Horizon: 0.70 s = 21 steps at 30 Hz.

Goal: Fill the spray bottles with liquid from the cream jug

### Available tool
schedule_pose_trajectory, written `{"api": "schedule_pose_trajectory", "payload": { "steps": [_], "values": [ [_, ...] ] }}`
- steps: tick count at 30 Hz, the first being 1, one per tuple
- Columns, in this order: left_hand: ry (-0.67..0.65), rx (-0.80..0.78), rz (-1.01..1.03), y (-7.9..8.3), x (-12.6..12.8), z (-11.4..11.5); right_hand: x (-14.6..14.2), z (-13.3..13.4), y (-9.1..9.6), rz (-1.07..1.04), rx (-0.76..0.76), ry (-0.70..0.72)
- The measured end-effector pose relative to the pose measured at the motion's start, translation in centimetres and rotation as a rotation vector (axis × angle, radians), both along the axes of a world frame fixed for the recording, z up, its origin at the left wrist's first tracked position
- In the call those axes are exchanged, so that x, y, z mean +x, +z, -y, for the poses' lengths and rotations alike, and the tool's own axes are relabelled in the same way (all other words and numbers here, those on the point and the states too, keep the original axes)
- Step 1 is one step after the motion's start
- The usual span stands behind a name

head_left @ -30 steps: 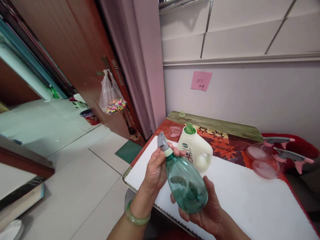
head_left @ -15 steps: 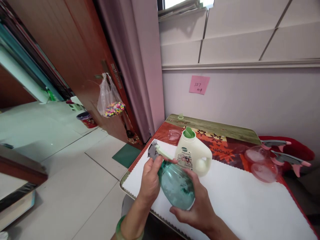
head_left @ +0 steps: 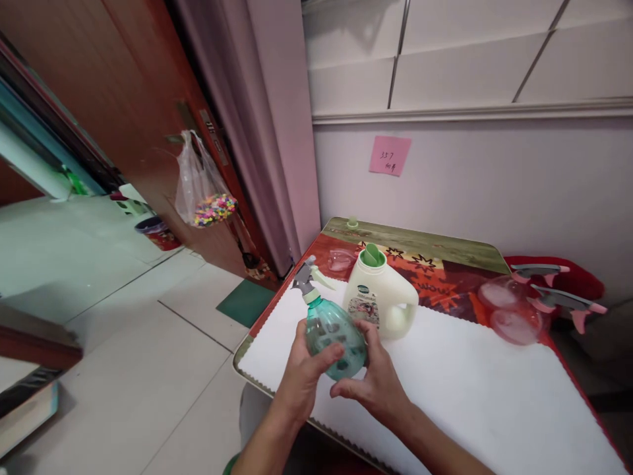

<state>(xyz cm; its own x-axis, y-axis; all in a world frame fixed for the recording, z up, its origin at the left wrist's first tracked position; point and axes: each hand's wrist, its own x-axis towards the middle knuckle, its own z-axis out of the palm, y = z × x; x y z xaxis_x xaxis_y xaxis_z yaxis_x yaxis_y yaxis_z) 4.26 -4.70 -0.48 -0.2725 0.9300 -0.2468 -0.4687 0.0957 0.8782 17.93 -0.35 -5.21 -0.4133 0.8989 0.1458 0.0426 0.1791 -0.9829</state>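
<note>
A translucent teal spray bottle (head_left: 340, 335) with a grey and pale green trigger head is held tilted above the near side of the table. My left hand (head_left: 301, 376) wraps round its left side, the thumb across the front. From the right, my right hand (head_left: 378, 379) holds the lower part, fingers along the side and thumb near the base. Just behind the bottle stands a cream jug (head_left: 383, 297) with a green open mouth and a side handle. A small clear pink cup (head_left: 341, 259) lies to the jug's left.
Two pink spray bottles (head_left: 517, 316) with grey trigger heads lie at the table's right edge, near a red object (head_left: 586, 280). A small green cap (head_left: 352, 223) sits at the far edge. White paper (head_left: 459, 389) covers much of the table. A bag of coloured beads (head_left: 215, 208) hangs on the door.
My left hand has moved from the trigger neck down onto the bottle's body, its thumb now on the front. The bottle stands more upright. The view has shifted slightly.
</note>
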Motion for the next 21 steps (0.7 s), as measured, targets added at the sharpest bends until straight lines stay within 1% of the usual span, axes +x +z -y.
{"api": "schedule_pose_trajectory", "payload": {
  "steps": [2, 4, 5, 6, 7, 8, 9, 11, 13, 16, 21],
  "values": [
    [0.072, -0.039, 0.004, -0.7, -1.5, -0.9, 1.0, -0.4, -1.2, -0.005, 0.065, 0.034],
    [0.19, -0.06, -0.094, -1.7, -4.4, -2.4, 2.8, -0.7, -3.0, 0.033, 0.135, -0.007],
    [0.269, -0.061, -0.209, -2.2, -6.2, -3.4, 4.1, -0.9, -4.1, 0.081, 0.161, -0.046],
    [0.335, -0.066, -0.367, -2.8, -8.1, -4.3, 5.4, -1.0, -5.2, 0.138, 0.174, -0.095],
    [0.357, -0.097, -0.572, -3.4, -9.8, -5.3, 6.9, -1.1, -6.4, 0.201, 0.175, -0.165],
    [0.317, -0.149, -0.766, -4.0, -11.4, -6.3, 8.3, -1.1, -7.6, 0.251, 0.183, -0.235],
    [0.28, -0.173, -0.839, -4.6, -12.7, -7.3, 9.6, -1.1, -8.7, 0.287, 0.197, -0.299],
    [0.18, -0.198, -0.936, -5.6, -14.3, -9.2, 11.7, -0.8, -10.6, 0.342, 0.195, -0.354],
    [0.088, -0.189, -0.976, -6.3, -14.7, -11.1, 12.8, -0.5, -12.1, 0.366, 0.204, -0.374],
    [-0.054, -0.151, -1.051, -7.0, -14.4, -14.2, 12.9, -0.3, -13.2, 0.367, 0.227, -0.386],
    [-0.282, -0.04, -1.116, -7.9, -14.1, -20.0, 11.6, -0.2, -13.4, 0.333, 0.19, -0.477]
  ]
}}
